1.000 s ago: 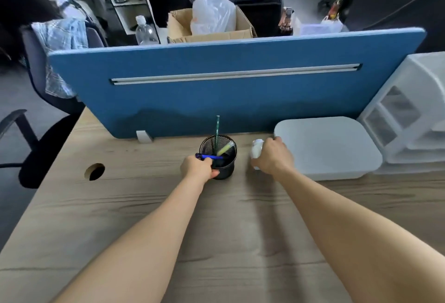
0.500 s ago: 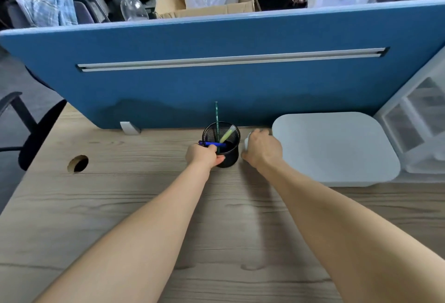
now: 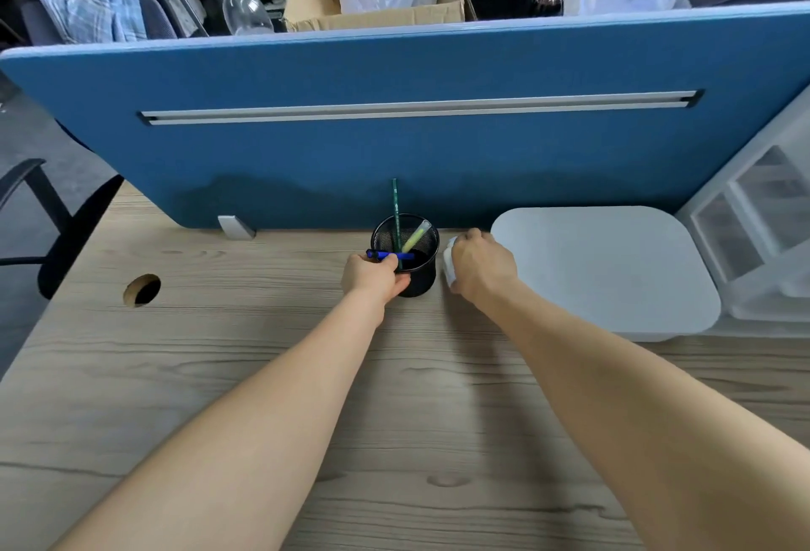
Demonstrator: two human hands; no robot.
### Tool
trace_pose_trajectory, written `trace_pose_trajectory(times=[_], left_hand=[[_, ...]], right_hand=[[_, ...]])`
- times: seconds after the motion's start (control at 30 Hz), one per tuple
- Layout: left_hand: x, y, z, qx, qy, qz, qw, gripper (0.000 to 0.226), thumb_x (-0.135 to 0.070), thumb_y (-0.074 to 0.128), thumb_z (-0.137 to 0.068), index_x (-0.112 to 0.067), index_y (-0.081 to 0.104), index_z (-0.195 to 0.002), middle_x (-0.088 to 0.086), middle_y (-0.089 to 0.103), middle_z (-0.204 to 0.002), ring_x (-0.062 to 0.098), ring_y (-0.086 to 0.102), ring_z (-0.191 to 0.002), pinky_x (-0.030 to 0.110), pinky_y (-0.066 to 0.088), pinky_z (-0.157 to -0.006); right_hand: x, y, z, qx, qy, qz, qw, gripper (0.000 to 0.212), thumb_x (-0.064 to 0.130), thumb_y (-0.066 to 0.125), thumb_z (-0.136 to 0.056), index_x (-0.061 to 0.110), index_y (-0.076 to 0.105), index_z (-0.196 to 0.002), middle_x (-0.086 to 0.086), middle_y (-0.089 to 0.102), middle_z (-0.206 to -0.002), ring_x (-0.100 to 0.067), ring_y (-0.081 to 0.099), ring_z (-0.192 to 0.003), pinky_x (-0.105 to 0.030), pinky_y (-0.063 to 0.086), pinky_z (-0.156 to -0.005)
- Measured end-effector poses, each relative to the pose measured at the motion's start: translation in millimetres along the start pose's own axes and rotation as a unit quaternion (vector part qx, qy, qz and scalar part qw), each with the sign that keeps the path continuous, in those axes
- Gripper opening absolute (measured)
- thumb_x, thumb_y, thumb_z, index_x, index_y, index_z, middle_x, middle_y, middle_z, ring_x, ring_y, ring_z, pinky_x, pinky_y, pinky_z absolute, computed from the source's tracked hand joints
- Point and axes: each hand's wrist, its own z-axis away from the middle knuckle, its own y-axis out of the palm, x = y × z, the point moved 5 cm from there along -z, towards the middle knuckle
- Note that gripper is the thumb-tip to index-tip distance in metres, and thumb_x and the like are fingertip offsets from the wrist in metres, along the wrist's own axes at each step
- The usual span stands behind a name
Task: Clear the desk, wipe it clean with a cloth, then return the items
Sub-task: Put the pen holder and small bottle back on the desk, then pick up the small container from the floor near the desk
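Here the black wire-mesh pen cup stands upright near the blue divider panel, our left hand just left of it, fingers curled on its wall. Just right of the cup, our right hand grips a small white object on the surface.

We see a light wooden desk with a round cable hole. On it stand a black mesh pen cup, a white lidded box, clear drawers and a blue divider.
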Motion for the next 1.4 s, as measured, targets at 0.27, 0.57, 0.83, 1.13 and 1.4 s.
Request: trace_pose_trajectory(times=[0.27,0.57,0.83,1.13,1.4], left_hand=[[-0.8,9.6,9.2,0.014,-0.021,0.043,0.999,0.033,0.001,0.058,-0.090,0.003,0.045,-0.120,0.021,0.059,-0.111,0.021,0.065,-0.067,0.024,0.056,-0.048],[1.6,5.9,19.6,0.027,-0.028,0.030,0.999,0.024,-0.020,0.062,-0.091,-0.007,0.043,-0.098,0.012,0.056,-0.101,0.023,0.063,-0.086,0.028,0.053,-0.069],[-1.2,-38.0,45.6,0.007,0.133,-0.267,0.955,0.038,-0.026,0.064,-0.088,-0.010,0.052,-0.120,0.007,0.057,-0.122,0.022,0.054,-0.105,0.030,0.043,-0.089],[42.5,-135.1,109.0,0.027,0.218,-0.377,0.900,0.040,-0.022,0.065,-0.086,-0.011,0.053,-0.122,0.008,0.051,-0.130,0.022,0.052,-0.112,0.022,0.036,-0.085],[122.6,-241.9,160.2,0.041,0.214,-0.420,0.881,0.041,-0.025,0.066,-0.085,-0.012,0.054,-0.123,0.008,0.051,-0.130,0.023,0.052,-0.115,0.025,0.038,-0.092]], right_hand=[[1.4,4.7,-4.0,-0.022,-0.007,0.027,0.999,0.048,0.015,0.057,-0.089,0.003,0.044,-0.134,-0.012,0.044,-0.130,-0.027,0.040,-0.122,-0.029,0.042,-0.089],[1.3,3.3,-0.4,-0.025,-0.007,0.015,1.000,0.047,0.017,0.056,-0.092,0.003,0.043,-0.135,-0.012,0.037,-0.133,-0.026,0.032,-0.125,-0.025,0.043,-0.084],[10.9,-12.3,49.8,-0.097,-0.013,0.000,0.995,0.037,0.020,0.052,-0.094,0.007,0.045,-0.129,-0.010,0.046,-0.128,-0.026,0.040,-0.120,-0.029,0.038,-0.086],[67.7,8.8,170.1,-0.085,0.032,-0.046,0.995,0.044,0.034,0.056,-0.091,0.010,0.047,-0.127,-0.009,0.044,-0.132,-0.028,0.037,-0.126,-0.036,0.032,-0.100],[148.3,76.5,287.5,-0.016,0.066,-0.142,0.987,0.048,0.035,0.057,-0.092,0.009,0.045,-0.130,-0.012,0.041,-0.134,-0.031,0.033,-0.128,-0.042,0.037,-0.098]])
